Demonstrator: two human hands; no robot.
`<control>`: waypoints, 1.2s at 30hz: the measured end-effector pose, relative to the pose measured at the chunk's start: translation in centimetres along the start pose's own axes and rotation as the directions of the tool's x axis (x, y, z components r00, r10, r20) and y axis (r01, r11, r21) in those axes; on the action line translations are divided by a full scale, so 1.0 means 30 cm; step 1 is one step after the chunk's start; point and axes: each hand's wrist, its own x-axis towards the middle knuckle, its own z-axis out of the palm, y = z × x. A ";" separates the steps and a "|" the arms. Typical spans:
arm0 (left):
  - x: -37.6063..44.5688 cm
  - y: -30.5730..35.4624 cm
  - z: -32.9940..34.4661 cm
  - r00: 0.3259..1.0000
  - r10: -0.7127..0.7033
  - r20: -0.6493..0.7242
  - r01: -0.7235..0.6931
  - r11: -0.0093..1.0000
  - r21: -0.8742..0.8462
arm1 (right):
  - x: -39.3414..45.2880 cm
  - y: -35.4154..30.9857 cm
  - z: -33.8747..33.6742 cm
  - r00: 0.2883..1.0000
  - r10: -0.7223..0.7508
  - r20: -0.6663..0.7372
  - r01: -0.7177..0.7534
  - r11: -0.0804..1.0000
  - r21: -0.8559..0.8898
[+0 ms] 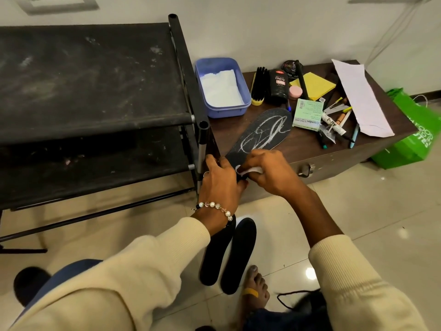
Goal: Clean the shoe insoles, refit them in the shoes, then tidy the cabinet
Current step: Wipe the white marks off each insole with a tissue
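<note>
A black insole (265,130) marked with white scribbles lies on the low brown cabinet (346,161), its heel over the front edge. My left hand (219,177) grips the heel end of this insole. My right hand (267,173) pinches a small white wipe (248,170) against the insole near the heel. Two more black insoles (229,254) lie side by side on the floor below my arms. No shoes are clearly visible.
A dusty black shoe rack (90,91) stands at left. On the cabinet sit a blue tub (222,65) of white tissue, a shoe brush (259,87), a black polish bottle (279,88), yellow notes (317,86), pens, paper. A green bag (412,130) sits at right.
</note>
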 end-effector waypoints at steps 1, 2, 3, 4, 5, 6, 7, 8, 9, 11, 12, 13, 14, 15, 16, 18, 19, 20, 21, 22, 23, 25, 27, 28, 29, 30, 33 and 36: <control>0.000 0.000 -0.003 1.000 -0.002 0.000 0.002 1.000 0.001 | -0.001 0.014 0.000 0.999 0.033 -0.036 -0.033 0.999 0.018; 0.000 0.000 -0.005 1.000 -0.003 0.000 0.003 1.000 0.001 | 0.001 0.030 0.005 0.992 0.093 -0.089 -0.090 0.995 0.029; 0.000 -0.001 -0.005 1.000 -0.003 0.001 0.003 1.000 0.000 | 0.006 0.043 0.013 0.976 0.165 -0.144 -0.164 0.986 0.019; 0.000 -0.001 -0.006 1.000 -0.005 0.003 0.005 1.000 -0.002 | 0.013 0.049 0.022 0.954 0.236 -0.186 -0.241 0.970 -0.009; 0.000 -0.002 -0.005 1.000 -0.007 0.005 0.007 1.000 -0.003 | 0.018 0.048 0.029 0.937 0.280 -0.207 -0.295 0.955 -0.044; -0.001 -0.001 -0.006 1.000 -0.007 0.008 0.007 1.000 -0.003 | 0.021 0.039 0.033 0.934 0.291 -0.208 -0.312 0.947 -0.074; -0.001 -0.001 -0.005 1.000 -0.004 0.008 0.004 1.000 -0.002 | 0.021 0.027 0.033 0.942 0.271 -0.196 -0.292 0.952 -0.090; -0.001 -0.001 -0.006 1.000 0.000 0.007 0.000 1.000 -0.003 | 0.020 0.014 0.030 0.958 0.225 -0.176 -0.243 0.966 -0.085; -0.002 0.000 -0.006 1.000 0.005 0.004 -0.005 1.000 -0.003 | 0.016 0.001 0.024 0.976 0.164 -0.145 -0.175 0.982 -0.069; -0.002 0.000 -0.007 1.000 0.011 0.003 -0.011 1.000 -0.001 | 0.008 -0.019 0.006 0.998 0.047 -0.041 -0.049 0.997 -0.054; -0.001 -0.001 -0.007 1.000 0.008 0.005 -0.008 1.000 0.000 | 0.008 -0.020 0.001 1.000 0.011 0.002 -0.011 0.999 -0.052; 0.000 -0.002 -0.007 1.000 0.003 0.006 -0.003 1.000 0.001 | 0.010 -0.012 0.002 1.000 0.005 0.011 -0.004 0.999 -0.044; 0.000 -0.003 -0.007 1.000 -0.002 0.006 0.002 1.000 0.002 | 0.011 -0.001 0.006 0.999 0.038 -0.018 -0.039 0.999 -0.026; 0.001 -0.004 -0.006 1.000 -0.006 0.007 0.006 1.000 0.004 | 0.012 0.016 0.010 0.992 0.105 -0.073 -0.106 0.994 -0.007; 0.001 -0.004 -0.006 1.000 -0.007 0.006 0.007 1.000 0.004 | 0.013 0.033 0.014 0.972 0.191 -0.138 -0.193 0.981 0.003; 0.002 -0.005 -0.005 1.000 -0.008 0.010 0.008 1.000 -0.005 | 0.013 0.053 0.023 0.917 0.323 -0.233 -0.332 0.943 0.002; 0.003 -0.005 -0.005 1.000 -0.007 0.010 0.007 1.000 -0.011 | 0.016 0.054 0.027 0.905 0.347 -0.248 -0.360 0.933 -0.010; 0.003 -0.006 -0.004 1.000 -0.005 0.007 0.005 1.000 -0.015 | 0.019 0.048 0.030 0.906 0.349 -0.238 -0.366 0.930 -0.028; 0.003 -0.006 -0.004 1.000 -0.003 0.001 0.003 1.000 -0.016 | 0.023 0.038 0.030 0.918 0.332 -0.215 -0.351 0.935 -0.056; 0.003 -0.005 -0.003 1.000 -0.002 -0.004 0.002 1.000 -0.015 | 0.025 0.025 0.028 0.936 0.301 -0.184 -0.320 0.944 -0.082; 0.004 -0.005 -0.001 1.000 -0.002 -0.006 0.002 1.000 -0.015 | 0.027 0.013 0.024 0.956 0.252 -0.152 -0.269 0.958 -0.099; 0.007 -0.004 0.002 1.000 -0.004 -0.008 0.004 1.000 -0.013 | 0.027 -0.007 0.014 0.989 0.125 -0.083 -0.134 0.985 -0.110; 0.007 -0.004 0.002 1.000 -0.007 -0.011 0.007 1.000 -0.016 | 0.028 -0.010 0.008 0.998 0.057 -0.038 -0.062 0.991 -0.121; 0.007 -0.004 0.001 1.000 -0.007 -0.013 0.006 1.000 -0.017 | 0.028 -0.003 0.010 0.995 0.081 -0.056 -0.087 0.990 -0.113; 0.007 -0.004 0.001 1.000 -0.008 -0.011 0.008 1.000 -0.017 | 0.030 0.008 0.013 0.985 0.136 -0.101 -0.147 0.984 -0.102; 0.006 -0.006 0.001 1.000 -0.009 -0.008 0.009 1.000 -0.018 | 0.029 0.016 0.018 0.966 0.209 -0.151 -0.225 0.969 -0.099; 0.008 -0.008 0.001 1.000 -0.007 -0.004 0.007 1.000 -0.016 | 0.043 0.004 0.033 0.922 0.325 -0.211 -0.346 0.935 -0.072; 0.008 -0.004 -0.002 1.000 -0.004 -0.004 0.004 1.000 -0.022 | 0.068 -0.054 0.049 0.974 0.200 -0.103 -0.211 0.971 -0.110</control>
